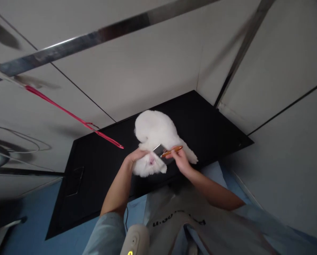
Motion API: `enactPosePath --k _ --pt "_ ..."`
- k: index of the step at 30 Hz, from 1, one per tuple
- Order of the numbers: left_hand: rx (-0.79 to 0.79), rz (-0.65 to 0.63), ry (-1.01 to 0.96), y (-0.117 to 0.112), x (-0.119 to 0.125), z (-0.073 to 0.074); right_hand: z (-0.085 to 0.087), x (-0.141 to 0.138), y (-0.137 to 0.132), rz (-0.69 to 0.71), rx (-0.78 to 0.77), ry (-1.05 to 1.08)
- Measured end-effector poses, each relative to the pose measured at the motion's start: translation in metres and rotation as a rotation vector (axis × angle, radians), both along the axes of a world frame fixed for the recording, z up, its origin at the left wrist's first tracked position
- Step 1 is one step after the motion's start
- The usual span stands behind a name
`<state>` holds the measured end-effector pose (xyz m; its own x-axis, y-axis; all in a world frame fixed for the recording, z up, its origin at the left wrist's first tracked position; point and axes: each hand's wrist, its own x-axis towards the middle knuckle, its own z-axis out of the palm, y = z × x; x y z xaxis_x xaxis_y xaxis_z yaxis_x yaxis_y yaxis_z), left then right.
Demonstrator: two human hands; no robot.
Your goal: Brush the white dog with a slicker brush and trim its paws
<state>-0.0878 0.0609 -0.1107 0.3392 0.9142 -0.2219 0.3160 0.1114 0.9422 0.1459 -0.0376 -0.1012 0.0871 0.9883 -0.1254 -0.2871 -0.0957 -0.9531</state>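
A fluffy white dog (157, 125) lies on a black-topped grooming table (201, 120), with a pinkish patch (152, 161) showing in the fur at its near end. My left hand (137, 154) grips the fur beside that patch, its fingertips partly buried. In my right hand (180, 158) is a slicker brush (175, 149) with an orange-brown wooden handle, held between thumb and fingers. Its flat metal head rests against or just over the fur between my hands; contact with the bristles cannot be made out.
A red grooming loop (75, 117) hangs from the metal bar (126, 26) to the left, its lower end over the table. Pale wall panels (137, 74) stand behind. A cable (20, 136) hangs at far left. A white device (135, 239) is at the bottom, near my apron.
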Motion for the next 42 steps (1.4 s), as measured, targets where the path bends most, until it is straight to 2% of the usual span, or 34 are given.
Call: enactPosePath --k 2,3,7,8,12,13,16,17,18,21,22,25,26,27,30,31,34,35,36,38,39,40,42 --pt "-0.068 -0.043 -0.032 -0.003 0.001 -0.003 0.0 0.005 -0.001 -0.172 0.032 -0.027" --pt "-0.098 -0.063 -0.039 -0.004 0.003 -0.004 -0.001 0.006 -0.004 -0.201 0.045 -0.043" --pt "-0.051 -0.059 -0.03 -0.012 0.016 -0.014 -0.01 0.008 -0.012 0.032 0.015 -0.071" --pt "-0.016 -0.048 -0.031 -0.015 0.02 -0.017 -0.013 0.011 -0.012 0.038 -0.006 -0.075" --pt "0.105 0.015 -0.037 -0.027 0.033 -0.023 -0.021 0.027 -0.009 -0.239 0.003 -0.164" --pt "0.111 0.017 -0.035 -0.028 0.035 -0.023 -0.021 0.029 -0.009 -0.225 0.022 -0.185" --pt "0.091 0.001 -0.043 -0.029 0.037 -0.022 -0.022 0.027 -0.01 -0.015 0.058 -0.166" --pt "0.081 0.004 -0.051 -0.029 0.036 -0.022 -0.022 0.026 -0.01 0.006 0.062 -0.145" --pt "0.071 0.013 -0.056 -0.029 0.036 -0.022 -0.021 0.026 -0.009 -0.03 0.068 -0.135" --pt "0.034 0.039 -0.068 -0.031 0.033 -0.024 -0.019 0.029 -0.007 -0.261 0.114 -0.18" --pt "0.023 0.026 -0.07 -0.032 0.032 -0.024 -0.018 0.03 -0.007 -0.25 0.134 -0.19" --pt "0.012 -0.044 -0.052 -0.035 0.029 -0.024 -0.016 0.031 -0.007 0.043 0.145 -0.157" --pt "0.011 -0.056 -0.033 -0.037 0.028 -0.023 -0.016 0.031 -0.005 0.094 0.133 -0.146" --pt "0.013 -0.054 -0.015 -0.038 0.027 -0.022 -0.015 0.032 -0.004 0.078 0.124 -0.147" --pt "0.024 -0.039 0.007 -0.041 0.025 -0.02 -0.013 0.034 0.002 -0.156 0.151 -0.194" --pt "0.026 -0.052 0.007 -0.041 0.024 -0.019 -0.013 0.035 0.003 -0.142 0.167 -0.206" --pt "0.038 -0.11 0.01 -0.041 0.024 -0.017 -0.011 0.033 0.004 0.15 0.179 -0.233" --pt "0.042 -0.12 0.016 -0.04 0.024 -0.016 -0.01 0.033 0.005 0.187 0.176 -0.244" --pt "0.047 -0.121 0.023 -0.04 0.024 -0.016 -0.009 0.033 0.005 0.151 0.181 -0.257" --pt "0.058 -0.111 0.025 -0.039 0.023 -0.014 -0.006 0.033 0.008 -0.031 0.21 -0.276" --pt "0.061 -0.112 0.022 -0.039 0.022 -0.013 -0.004 0.033 0.009 -0.067 0.227 -0.277" --pt "0.059 -0.121 0.017 -0.039 0.021 -0.012 -0.003 0.032 0.009 -0.028 0.24 -0.277" --pt "0.033 -0.147 0.017 -0.038 0.019 -0.011 -0.003 0.03 0.01 0.162 0.234 -0.271"
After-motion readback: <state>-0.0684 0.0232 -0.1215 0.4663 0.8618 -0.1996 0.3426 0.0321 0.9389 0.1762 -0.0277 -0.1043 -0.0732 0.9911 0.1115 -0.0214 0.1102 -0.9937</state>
